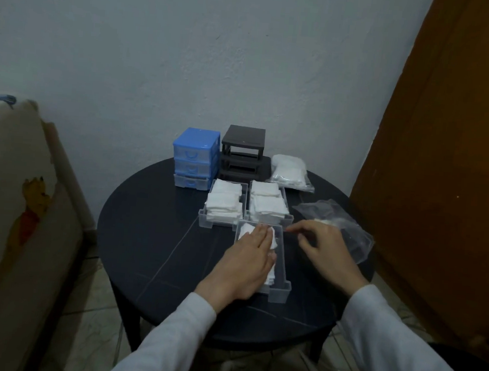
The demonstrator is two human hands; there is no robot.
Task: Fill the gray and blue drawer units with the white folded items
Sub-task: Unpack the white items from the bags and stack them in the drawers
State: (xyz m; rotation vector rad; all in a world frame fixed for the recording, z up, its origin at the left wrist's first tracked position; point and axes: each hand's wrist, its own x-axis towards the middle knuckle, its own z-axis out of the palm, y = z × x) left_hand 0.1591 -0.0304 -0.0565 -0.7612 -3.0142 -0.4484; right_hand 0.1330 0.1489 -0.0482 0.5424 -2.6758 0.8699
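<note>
Left hand (249, 256) laid flat, fingers straight and together, pressing down on white folded items (274, 240) inside the near clear drawer (280, 287), which lies on the dark round desk (150, 254) straight in front of the person. Right hand (320, 247) just right of that drawer, fingers loosely curled, forefinger stretched toward the drawer's far right corner; impossible to tell whether anything is pinched there. Two more clear drawers set side by side just beyond: left clear drawer (205, 221) packed with stacks of white folded items (224, 204) rising above its rim, right clear drawer (289, 218) likewise heaped with white folded stacks (268, 204). Behind these, blue drawer unit (195, 158) standing upright at the desk's far edge, three translucent drawers in place, the lowest pulled out slightly; contents not discernible. Touching or nearly touching its right side, gray drawer unit (241, 153), a dark frame with all three slots open and bare. To the right of the frame, a sealed clear bag (289, 172) full of white pieces. Nearer and further right, an opened, crumpled clear bag (337, 219) partly under the right hand, with some white material inside. Folded items plain white, square-ish, soft and layered. No readable writing or brand anywhere; only a cartoon bear print on the cloth (31, 206) at left.
</note>
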